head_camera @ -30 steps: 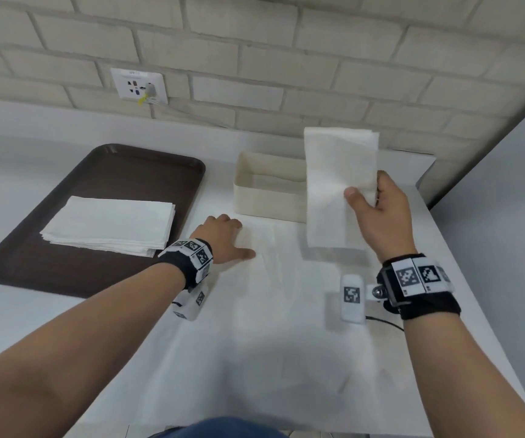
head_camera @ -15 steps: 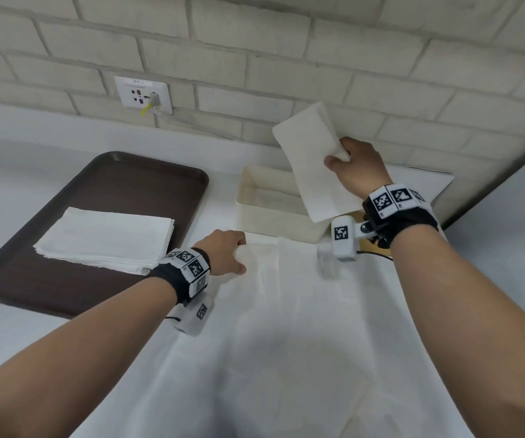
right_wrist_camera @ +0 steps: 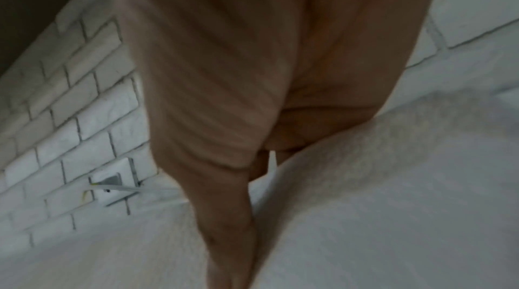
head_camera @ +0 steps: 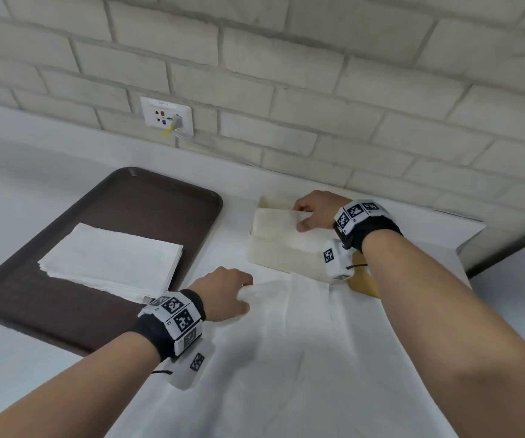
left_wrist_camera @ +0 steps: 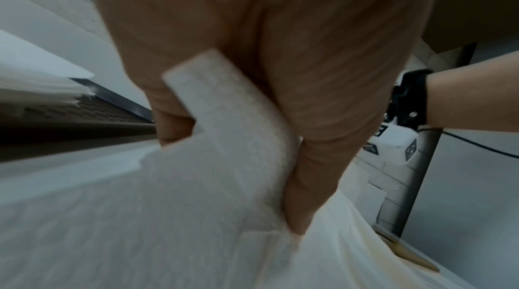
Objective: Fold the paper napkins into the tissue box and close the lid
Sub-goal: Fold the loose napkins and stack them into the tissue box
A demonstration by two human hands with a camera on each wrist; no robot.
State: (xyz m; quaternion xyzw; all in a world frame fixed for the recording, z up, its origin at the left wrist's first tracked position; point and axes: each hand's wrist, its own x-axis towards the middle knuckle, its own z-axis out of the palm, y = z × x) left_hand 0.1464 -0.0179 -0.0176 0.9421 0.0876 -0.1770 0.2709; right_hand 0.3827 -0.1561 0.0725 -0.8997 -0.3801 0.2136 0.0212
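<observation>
Both grips hold napkins: right hand [head_camera: 313, 213] lowers folded napkin [head_camera: 273, 220] into tissue box [head_camera: 281, 259], left hand [head_camera: 223, 292] pinches flat napkin [head_camera: 302, 311].

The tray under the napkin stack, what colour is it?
Dark brown; the tray shows best in the head view.

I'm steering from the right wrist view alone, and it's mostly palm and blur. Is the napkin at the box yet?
Observer: Yes. The right hand holds the folded napkin in the open top of the tissue box.
Operator: And the other hand?
Observer: The left hand pinches an edge of the white sheet spread on the table.
Operator: Any napkins left?
Observer: A stack lies on the brown tray, left of the box.
</observation>
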